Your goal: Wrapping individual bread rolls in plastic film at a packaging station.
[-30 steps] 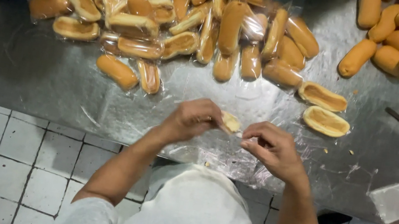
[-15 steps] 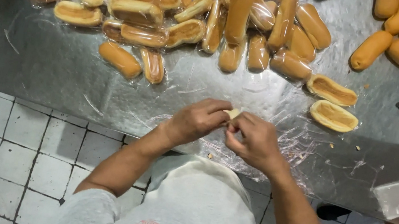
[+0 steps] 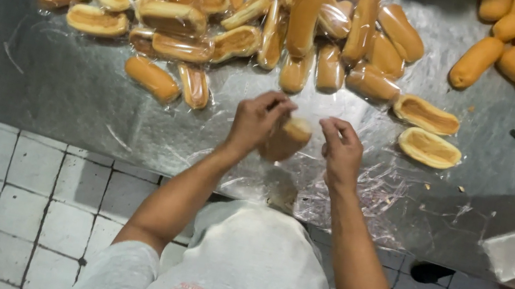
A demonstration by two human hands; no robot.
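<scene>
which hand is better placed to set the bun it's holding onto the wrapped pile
Left, probably. The left hand already grips the bun; the right hand is beside it, fingers pinched, apart from it. The pile lies ahead.

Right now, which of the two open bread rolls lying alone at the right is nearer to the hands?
The lower open roll, nearest the right hand; the upper one lies farther up the table.

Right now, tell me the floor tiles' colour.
White floor tiles with dark grout, seen in the head view.
</scene>
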